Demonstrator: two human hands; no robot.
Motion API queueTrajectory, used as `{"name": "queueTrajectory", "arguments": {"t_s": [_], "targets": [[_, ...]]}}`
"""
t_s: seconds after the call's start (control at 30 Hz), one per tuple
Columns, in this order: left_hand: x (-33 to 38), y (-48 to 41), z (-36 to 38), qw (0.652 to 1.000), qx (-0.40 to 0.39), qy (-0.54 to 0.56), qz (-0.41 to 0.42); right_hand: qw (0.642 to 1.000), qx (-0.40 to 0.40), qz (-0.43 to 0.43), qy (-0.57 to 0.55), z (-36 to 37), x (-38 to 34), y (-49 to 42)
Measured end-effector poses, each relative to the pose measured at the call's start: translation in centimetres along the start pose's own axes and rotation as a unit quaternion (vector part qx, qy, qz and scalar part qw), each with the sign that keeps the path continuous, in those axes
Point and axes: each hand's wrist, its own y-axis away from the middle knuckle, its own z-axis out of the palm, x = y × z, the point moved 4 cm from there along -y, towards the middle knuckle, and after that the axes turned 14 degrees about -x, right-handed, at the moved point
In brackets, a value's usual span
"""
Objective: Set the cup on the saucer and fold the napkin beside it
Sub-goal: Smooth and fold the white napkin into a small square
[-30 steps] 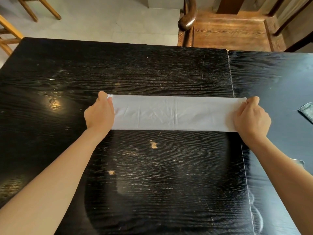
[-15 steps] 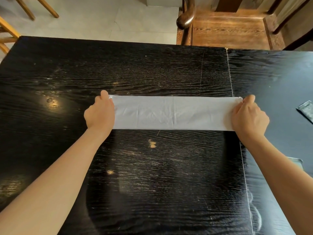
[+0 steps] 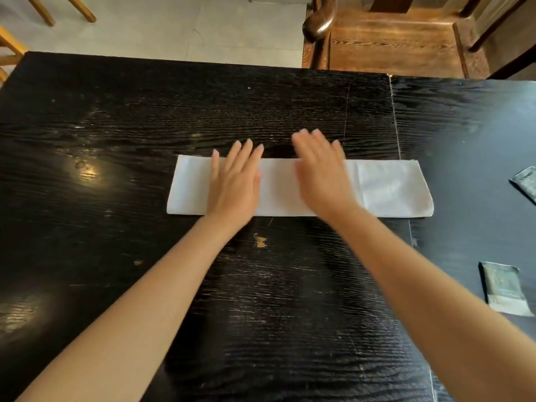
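Observation:
A white napkin [image 3: 394, 188], folded into a long narrow strip, lies flat across the middle of the black wooden table [image 3: 116, 140]. My left hand [image 3: 236, 184] rests palm-down on the strip's left half with its fingers spread. My right hand [image 3: 322, 175] lies flat and open on the strip just right of centre; it is blurred by motion. Neither hand grips the cloth. Both ends of the napkin lie bare. No cup or saucer is in view.
Two small dark packets lie on the right part of the table, one [image 3: 526, 182] at the edge of view and one [image 3: 504, 288] nearer me. A dark wooden armchair [image 3: 391, 39] stands behind the table. Light wooden chair legs [image 3: 43, 10] stand far left.
Both hands have let go of the napkin's ends and moved inward onto its middle, now lying flat with open palms. The napkin stays in place as a long strip.

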Motion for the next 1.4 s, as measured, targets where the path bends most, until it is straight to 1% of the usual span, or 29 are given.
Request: {"name": "queueTrajectory", "arguments": {"t_s": [0.03,0.07,0.1,0.2,0.3,0.37,0.43,0.57,0.63,0.87,0.97,1.03,1.07,1.1,1.13,1.2,1.23,1.3,1.4], "targets": [[0.2,0.2,1.0,0.999,-0.029,0.001,-0.019,0.998,-0.060,-0.005,0.004,1.8,-1.1,0.0],[0.0,0.5,1.9,0.998,-0.047,-0.011,-0.040,0.995,-0.098,0.002,0.018,3.2,-1.5,0.2],[-0.2,0.8,2.4,0.997,-0.053,-0.026,-0.054,0.994,-0.106,0.008,0.031,4.0,-1.6,0.5],[-1.0,1.0,2.7,0.995,-0.052,-0.055,-0.063,0.994,-0.088,0.013,0.059,4.1,-0.9,1.3],[-2.5,1.2,2.6,0.993,-0.050,-0.053,-0.096,0.992,-0.103,0.033,0.067,3.7,0.9,2.1],[-3.4,1.5,2.5,0.992,-0.053,-0.053,-0.103,0.989,-0.111,0.046,0.082,3.4,2.5,2.8],[-4.2,1.8,2.2,0.992,-0.054,-0.048,-0.103,0.989,-0.105,0.063,0.083,2.7,4.8,3.2],[-5.3,1.9,1.7,0.991,-0.058,-0.062,-0.103,0.984,-0.096,0.128,0.073,0.8,10.8,4.7],[-5.4,1.9,1.7,0.992,-0.057,-0.064,-0.098,0.983,-0.099,0.140,0.067,0.0,12.8,5.9],[-6.0,2.0,1.2,0.991,-0.077,-0.071,-0.081,0.984,-0.100,0.141,0.053,-0.4,14.1,6.8],[-6.1,1.8,1.2,0.989,-0.097,-0.073,-0.081,0.977,-0.119,0.174,0.045,-0.7,15.5,8.2],[-5.9,1.7,1.2,0.987,-0.109,-0.070,-0.097,0.972,-0.133,0.189,0.046,-0.8,15.7,8.8],[-5.5,1.7,1.0,0.986,-0.110,-0.069,-0.103,0.971,-0.126,0.201,0.036,-1.0,15.5,8.9],[-4.6,1.8,0.9,0.987,-0.106,-0.070,-0.099,0.971,-0.102,0.217,0.021,-1.3,15.1,9.1],[-3.2,1.7,0.7,0.990,-0.095,-0.074,-0.078,0.970,-0.061,0.234,0.007,-1.8,14.7,9.3],[0.7,1.4,0.5,0.995,-0.073,-0.071,0.000,0.963,0.022,0.268,0.003,-2.8,13.7,10.0],[2.8,1.1,0.6,0.995,-0.073,-0.061,0.036,0.957,0.040,0.288,-0.002,-3.0,13.4,10.3],[5.9,0.3,1.2,0.992,-0.087,-0.044,0.080,0.948,0.039,0.312,-0.059,-2.8,13.5,10.8],[7.3,-0.5,2.9,0.985,-0.127,-0.058,0.099,0.927,0.027,0.322,-0.189,-2.7,14.1,10.9]]}}
